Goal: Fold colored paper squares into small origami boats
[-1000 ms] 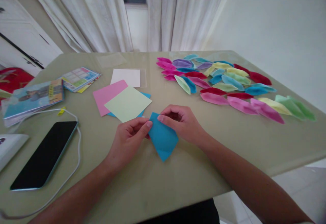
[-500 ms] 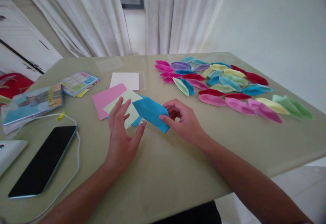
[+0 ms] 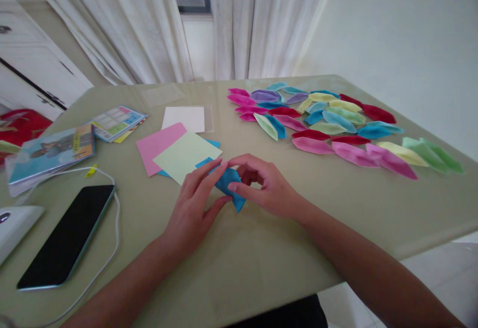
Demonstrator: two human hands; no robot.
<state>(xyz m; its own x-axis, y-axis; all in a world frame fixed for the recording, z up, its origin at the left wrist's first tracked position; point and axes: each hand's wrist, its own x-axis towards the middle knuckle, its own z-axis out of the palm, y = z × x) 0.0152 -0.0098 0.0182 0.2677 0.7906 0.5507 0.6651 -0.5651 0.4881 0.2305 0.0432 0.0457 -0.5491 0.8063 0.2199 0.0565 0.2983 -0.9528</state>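
Folded blue paper: here it is, right at the centre, the folded blue paper (image 3: pixel 234 201) slanting between both hands above the near part of the table (image 3: pixel 291 263), one pointed corner aimed down at the person.
Left hand: in from the left comes the left hand (image 3: pixel 190 211), half closed, fingers laid across the paper's left part, thumb tucked at its lower edge; a light hold.
Right hand: and the right hand (image 3: pixel 265 186) has the other end pinched, thumb flat on the near face, index finger stretched along the top edge, remaining fingers curled in behind.
Fingertips: the two hands all but meet at the paper's upper edge; whether they touch is hard to tell.
Flat sheets: just beyond the left hand, a pale green sheet (image 3: pixel 182 156) overlaps a pink sheet (image 3: pixel 159 146) and a blue sheet (image 3: pixel 213 143), with a white sheet (image 3: pixel 183 118) behind.
Folded pieces: over on the right, what a spread! Pointed folded pieces (image 3: pixel 313 145) in pink, red, yellow, green, blue and purple, lying in loose rows.
Left side: a dark-screened phone (image 3: pixel 67 236), a white cable (image 3: pixel 117 218) curving round it, a book (image 3: pixel 52 154) further back, and printed cards (image 3: pixel 117 124) beside that.
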